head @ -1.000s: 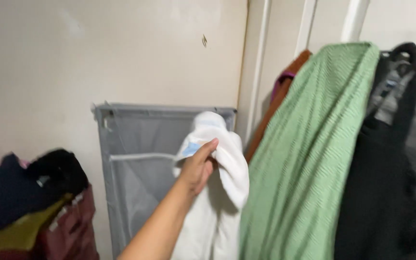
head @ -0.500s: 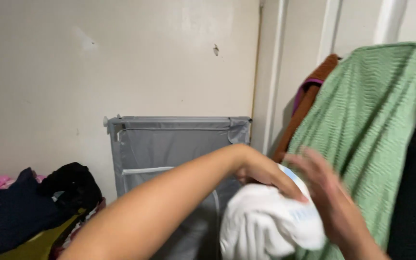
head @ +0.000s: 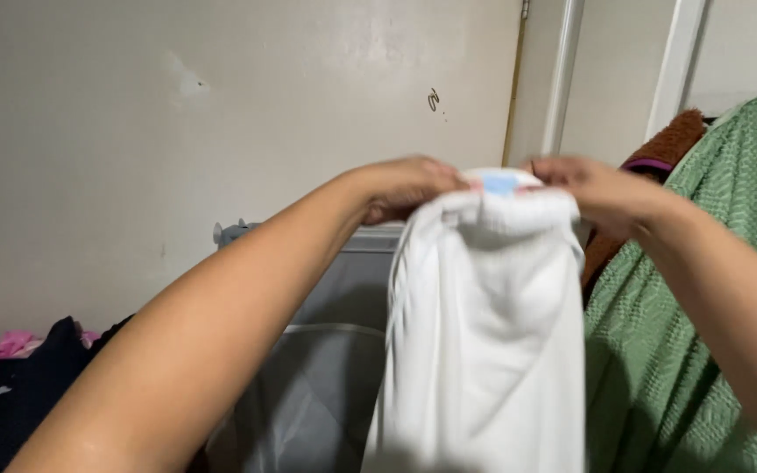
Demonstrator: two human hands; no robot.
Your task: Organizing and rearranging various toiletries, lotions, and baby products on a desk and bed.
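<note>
Behind everything stands a plain cream wall, marked by a few scuffs, with white door trim to the right. Both hands are raised before it, the left hand and right hand each pinched shut on the top edge of one white garment. It is soft, ribbed cloth with a small blue tag at its top, hanging straight down between the arms. One grey mesh hamper stands behind it, one green textured garment hangs just beside it on the right, and one heap of dark and pink clothes lies low on the left.
</note>
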